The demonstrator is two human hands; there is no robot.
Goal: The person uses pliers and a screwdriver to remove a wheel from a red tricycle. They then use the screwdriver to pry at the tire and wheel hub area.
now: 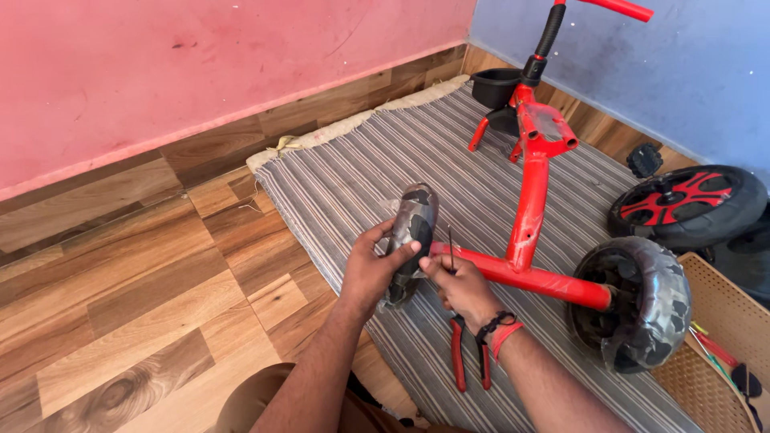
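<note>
While gripping wrapped wheel (411, 240), both hands mid-mat (337, 184), open floor (120, 281) leftward.

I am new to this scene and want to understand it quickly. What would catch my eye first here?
The red tricycle frame lying on the striped mat stands out first. At its near axle end, the left hand grips a plastic-wrapped wheel, while the right hand holds a thin tool. Red-handled pliers lie on the mat beside the right wrist.

Bare forearms, no sleeves; red/black wristband (499, 327) on R wrist; tan trousers (265, 397).
</note>
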